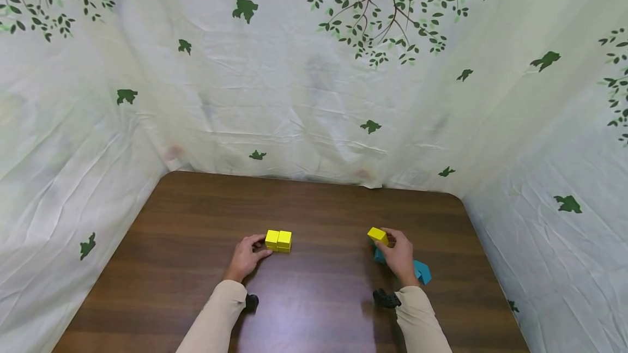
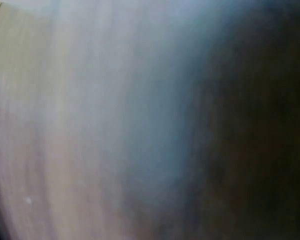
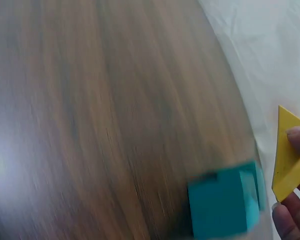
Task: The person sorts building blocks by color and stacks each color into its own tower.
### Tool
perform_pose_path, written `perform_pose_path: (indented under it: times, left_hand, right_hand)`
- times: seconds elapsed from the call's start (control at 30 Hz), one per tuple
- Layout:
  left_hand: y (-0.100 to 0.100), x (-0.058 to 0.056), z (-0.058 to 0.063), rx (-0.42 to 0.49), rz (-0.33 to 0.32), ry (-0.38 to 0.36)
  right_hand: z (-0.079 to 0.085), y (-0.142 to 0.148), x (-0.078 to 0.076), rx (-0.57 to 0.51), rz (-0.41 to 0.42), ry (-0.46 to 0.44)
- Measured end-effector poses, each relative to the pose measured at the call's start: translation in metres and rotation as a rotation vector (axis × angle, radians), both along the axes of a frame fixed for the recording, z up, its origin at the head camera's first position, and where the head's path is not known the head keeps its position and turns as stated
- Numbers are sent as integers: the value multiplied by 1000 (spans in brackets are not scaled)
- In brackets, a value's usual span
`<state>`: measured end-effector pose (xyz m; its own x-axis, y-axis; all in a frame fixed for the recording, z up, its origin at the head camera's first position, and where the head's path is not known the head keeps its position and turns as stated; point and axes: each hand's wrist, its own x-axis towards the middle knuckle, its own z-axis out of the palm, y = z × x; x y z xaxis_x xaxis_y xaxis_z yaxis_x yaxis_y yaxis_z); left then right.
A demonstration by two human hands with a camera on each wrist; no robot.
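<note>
Two yellow blocks (image 1: 278, 240) stand side by side on the table, left of its middle. My left hand (image 1: 244, 257) is at their left side, thumb towards the front and fingers towards the back; whether it touches them I cannot tell. Above the table at the right, my right hand (image 1: 398, 257) pinches another yellow block (image 1: 377, 235) between thumb and fingers. The right wrist view shows this yellow block (image 3: 288, 155) at the right edge, partly cut off. Teal blocks (image 1: 422, 272) lie beneath and beside that hand, partly hidden by it. A teal block (image 3: 217, 209) also appears below the held one.
The brown wooden table (image 1: 319, 206) has rounded far corners. A white cloth (image 1: 314, 97) with printed leaves hangs behind it and along both sides. The left wrist view is mostly blurred and dark, with a yellow sliver in one corner.
</note>
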<state>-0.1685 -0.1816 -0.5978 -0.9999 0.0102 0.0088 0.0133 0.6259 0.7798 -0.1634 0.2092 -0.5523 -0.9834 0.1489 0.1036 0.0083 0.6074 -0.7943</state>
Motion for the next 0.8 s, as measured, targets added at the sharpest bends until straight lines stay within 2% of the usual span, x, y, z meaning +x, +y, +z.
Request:
perform_pose_path:
  times: [0.3, 0.57, 0.8]
  left_hand:
    - [1, 0, -2, -8, 3, 15]
    - [0, 0, -3, -5, 7, 16]
    - [0, 0, -1, -4, -1, 9]
  right_hand:
    - [-4, -47, -2, -35, 67, 39]
    - [-1, -89, -8, -71, 95, 6]
    - [4, -114, -13, -87, 151, -8]
